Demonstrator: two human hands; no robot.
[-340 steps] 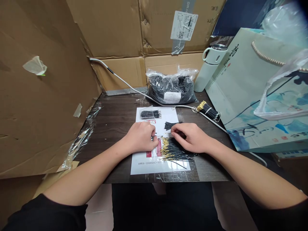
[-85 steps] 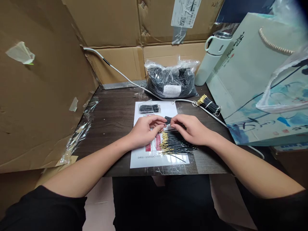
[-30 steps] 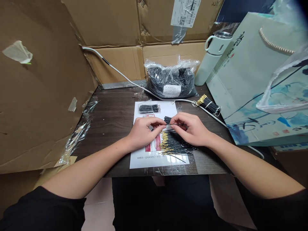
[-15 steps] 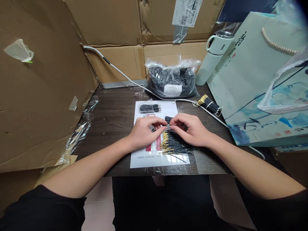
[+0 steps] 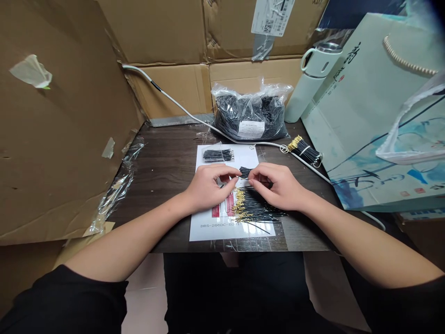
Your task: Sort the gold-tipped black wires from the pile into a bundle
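My left hand (image 5: 213, 188) is closed in a pinch, thumb against forefinger, above a printed sheet (image 5: 201, 232). Facing it, my right hand (image 5: 280, 188) pinches too, a short gap away. A thin wire (image 5: 243, 179) spans the gap between the two sets of fingertips; its ends are hidden by the fingers. Below them lies a spread of black wires (image 5: 259, 206) with gold terminals toward the left, partly under my right hand. Just behind the fingertips is a small pile of short black pieces (image 5: 245, 172).
A small clear tray (image 5: 218, 154) holds short black pieces at the sheet's top. Behind stand a plastic bag of black parts (image 5: 250, 111) and a pale bottle (image 5: 309, 86). A tied wire bundle (image 5: 305, 149), a white cable (image 5: 181, 110) and a paper bag (image 5: 375, 120) lie rightward and behind.
My fingertips have moved slightly apart, and the thin wire shows in the wider gap between them. The whole view has shifted a little.
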